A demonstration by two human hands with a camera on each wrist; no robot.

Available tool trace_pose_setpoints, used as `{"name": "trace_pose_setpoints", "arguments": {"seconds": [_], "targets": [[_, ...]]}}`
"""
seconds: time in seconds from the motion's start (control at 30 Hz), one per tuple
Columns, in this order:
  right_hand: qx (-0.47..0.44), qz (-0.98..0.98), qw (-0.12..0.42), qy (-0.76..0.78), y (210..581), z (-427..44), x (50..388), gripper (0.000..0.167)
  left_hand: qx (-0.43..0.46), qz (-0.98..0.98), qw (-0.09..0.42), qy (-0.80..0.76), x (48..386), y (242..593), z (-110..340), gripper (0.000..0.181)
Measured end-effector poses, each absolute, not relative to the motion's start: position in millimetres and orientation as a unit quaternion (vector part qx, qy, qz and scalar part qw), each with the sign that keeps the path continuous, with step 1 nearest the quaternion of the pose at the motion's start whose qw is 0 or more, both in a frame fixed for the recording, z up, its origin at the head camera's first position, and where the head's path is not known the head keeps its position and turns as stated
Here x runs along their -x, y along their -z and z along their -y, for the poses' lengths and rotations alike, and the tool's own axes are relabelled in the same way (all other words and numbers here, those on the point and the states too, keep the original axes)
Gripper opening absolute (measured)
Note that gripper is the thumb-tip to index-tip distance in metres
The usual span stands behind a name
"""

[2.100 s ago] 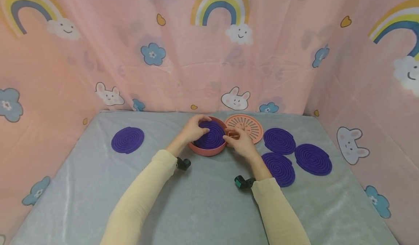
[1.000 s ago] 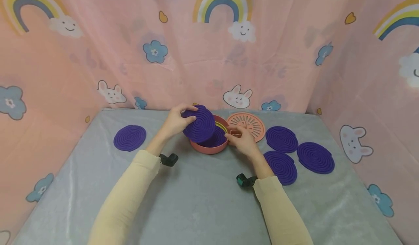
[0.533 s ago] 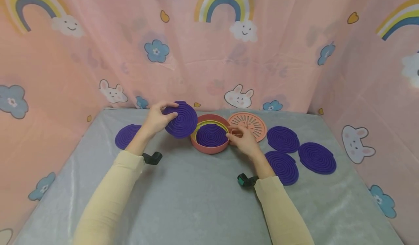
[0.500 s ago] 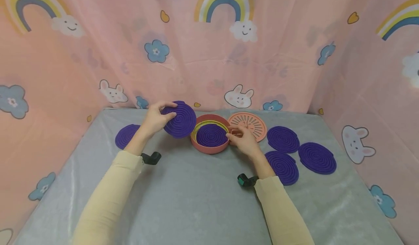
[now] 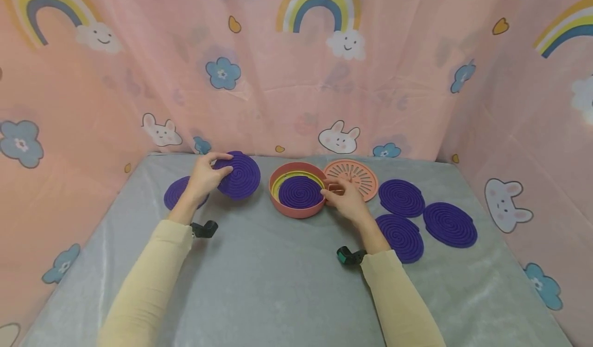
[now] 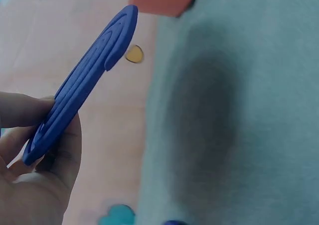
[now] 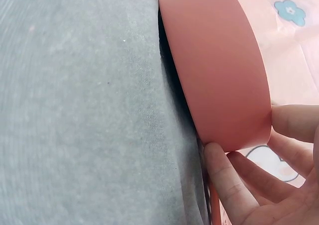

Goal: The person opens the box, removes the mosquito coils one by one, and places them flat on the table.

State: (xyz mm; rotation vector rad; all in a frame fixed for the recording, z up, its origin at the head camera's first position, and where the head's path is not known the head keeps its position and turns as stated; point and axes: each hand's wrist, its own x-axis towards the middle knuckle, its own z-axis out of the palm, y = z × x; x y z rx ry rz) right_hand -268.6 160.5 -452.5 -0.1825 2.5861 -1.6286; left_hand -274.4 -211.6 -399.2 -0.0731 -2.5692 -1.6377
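My left hand (image 5: 205, 174) pinches a purple mosquito coil (image 5: 240, 176) by its left edge and holds it above the cloth, tilted. In the left wrist view the coil (image 6: 82, 88) shows edge-on between thumb and fingers. Another purple coil (image 5: 300, 192) lies inside a round pink mosquito coil box (image 5: 296, 213), whose inside shows a yellow ring (image 5: 276, 186). My right hand (image 5: 345, 198) grips the right side of that box; in the right wrist view its fingers touch the top edge and base of the wall (image 7: 219, 65).
The slotted pink lid (image 5: 366, 178) lies flat behind my right hand. To the right lie three purple coils, one (image 5: 400, 197) near the lid. One more coil (image 5: 175, 190) lies at left, partly behind my left wrist. A patterned curtain (image 5: 259, 105) encloses the grey cloth (image 5: 268, 285).
My left hand has lifted the coil out of the box, carried it left and lowered it a little. The coil and yellow ring inside the box came into view. My right hand stays at the box.
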Motion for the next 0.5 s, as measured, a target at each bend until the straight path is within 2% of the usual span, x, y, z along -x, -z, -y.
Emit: {"name": "trace_pose_setpoints", "arguments": {"seconds": [0.5], "targets": [[0.063,-0.839,0.037,0.540,452.0,-160.6,267.4,0.039,-0.068,0.841,0.004,0.537,288.6,440.0,213.8,0.038]]}}
